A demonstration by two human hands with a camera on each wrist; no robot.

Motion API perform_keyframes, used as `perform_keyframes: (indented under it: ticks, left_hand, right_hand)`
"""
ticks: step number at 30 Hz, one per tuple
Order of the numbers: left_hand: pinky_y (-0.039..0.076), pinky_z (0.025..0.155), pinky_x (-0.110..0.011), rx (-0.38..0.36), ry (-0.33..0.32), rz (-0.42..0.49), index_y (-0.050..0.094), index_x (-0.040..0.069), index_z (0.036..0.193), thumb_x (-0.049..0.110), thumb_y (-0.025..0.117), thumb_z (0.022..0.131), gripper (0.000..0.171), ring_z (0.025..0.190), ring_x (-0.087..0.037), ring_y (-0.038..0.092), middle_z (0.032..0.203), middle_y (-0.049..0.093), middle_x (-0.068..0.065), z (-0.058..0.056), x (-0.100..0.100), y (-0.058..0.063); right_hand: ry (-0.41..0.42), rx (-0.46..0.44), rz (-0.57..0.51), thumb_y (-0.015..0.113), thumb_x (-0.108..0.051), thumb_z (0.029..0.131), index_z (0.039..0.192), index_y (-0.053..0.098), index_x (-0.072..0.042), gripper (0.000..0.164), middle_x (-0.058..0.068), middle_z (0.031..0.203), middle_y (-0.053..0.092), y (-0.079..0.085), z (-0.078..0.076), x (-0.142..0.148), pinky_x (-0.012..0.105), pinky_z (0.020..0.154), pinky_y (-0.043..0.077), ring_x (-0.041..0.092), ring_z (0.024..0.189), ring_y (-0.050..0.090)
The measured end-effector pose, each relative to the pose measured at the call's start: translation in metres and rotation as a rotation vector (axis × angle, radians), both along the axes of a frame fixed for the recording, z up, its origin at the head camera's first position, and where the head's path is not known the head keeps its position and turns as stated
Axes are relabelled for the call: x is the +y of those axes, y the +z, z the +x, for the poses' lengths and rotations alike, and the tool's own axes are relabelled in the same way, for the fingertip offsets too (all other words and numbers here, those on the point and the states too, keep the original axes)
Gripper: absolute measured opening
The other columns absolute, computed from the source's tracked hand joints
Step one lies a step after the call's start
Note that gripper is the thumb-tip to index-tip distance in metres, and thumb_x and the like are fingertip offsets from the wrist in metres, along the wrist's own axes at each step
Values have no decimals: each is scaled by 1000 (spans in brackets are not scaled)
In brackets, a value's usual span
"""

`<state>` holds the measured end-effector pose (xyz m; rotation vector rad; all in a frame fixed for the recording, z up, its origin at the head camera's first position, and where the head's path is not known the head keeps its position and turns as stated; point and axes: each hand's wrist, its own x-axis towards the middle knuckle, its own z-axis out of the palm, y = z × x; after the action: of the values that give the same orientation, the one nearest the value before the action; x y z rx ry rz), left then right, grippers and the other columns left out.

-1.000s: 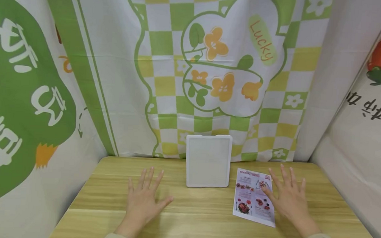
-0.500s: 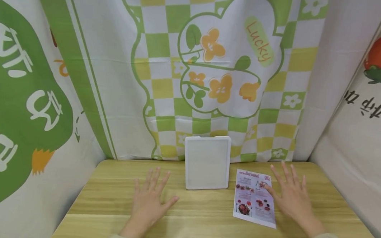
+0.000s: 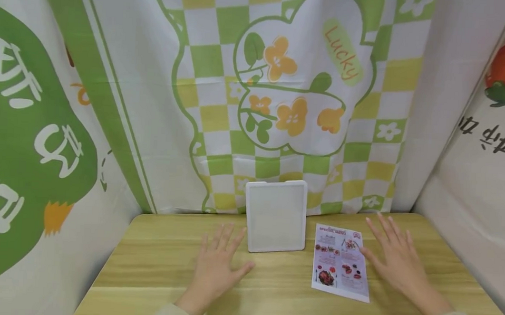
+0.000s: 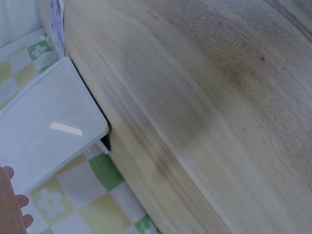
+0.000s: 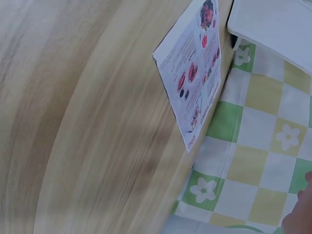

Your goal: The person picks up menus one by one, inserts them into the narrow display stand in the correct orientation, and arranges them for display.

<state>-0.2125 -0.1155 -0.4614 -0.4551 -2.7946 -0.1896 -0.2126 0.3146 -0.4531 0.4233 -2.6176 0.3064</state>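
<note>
My left hand (image 3: 216,267) has its fingers spread and straight, holding nothing, to the left of a white framed panel (image 3: 276,217) that stands upright at the back of the table. In the left wrist view the panel (image 4: 53,117) appears large, with a few fingertips (image 4: 22,200) at the left edge. My right hand (image 3: 399,260) is also spread and holds nothing, just right of a printed menu sheet (image 3: 342,264). That sheet (image 5: 192,73) lies on the wood in the right wrist view, its pictures of food showing. I cannot tell whether either hand touches the table.
A wood-grain table (image 3: 279,297) runs back to a checked green and yellow cloth (image 3: 220,118) hanging behind it. Printed cloth walls (image 3: 39,132) close in the left and right sides.
My left hand has shifted right and a little forward, closer to the panel. My right hand has slid slightly right, off the menu's edge. The panel and menu stay in place.
</note>
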Motion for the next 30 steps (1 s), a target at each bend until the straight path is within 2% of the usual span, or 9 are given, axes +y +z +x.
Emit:
perform_keyframes:
  ticks: [6,12,20,30]
  left_hand:
    - [18,113,-64,27,-51,12,40,26,151,69,56,87,79,146,-33,25,157,34,-10,-6,16,-8]
    - [20,112,-64,12,-97,-9,43,24,150,68,54,89,76,146,-32,26,158,33,-9,-7,34,-9]
    - [31,107,-64,-3,-151,4,42,23,150,64,54,92,72,143,-31,33,156,37,-7,-9,60,-11]
    - [31,109,-60,-96,-239,24,42,26,151,60,53,94,67,142,-29,35,156,39,-3,-12,84,-25]
  right_hand:
    - [34,55,20,60,-41,97,159,19,-22,77,8,165,7,-1,6,5,53,117,-5,32,150,5]
    - [43,70,33,63,-37,95,159,18,-23,80,6,165,7,-3,12,10,47,117,-8,26,150,2]
    - [55,90,28,67,-35,92,158,23,-20,80,6,164,13,-9,19,18,45,118,-4,18,150,3]
    - [37,43,-14,67,-36,93,158,25,-21,79,9,163,19,-28,27,25,40,118,-4,19,150,8]
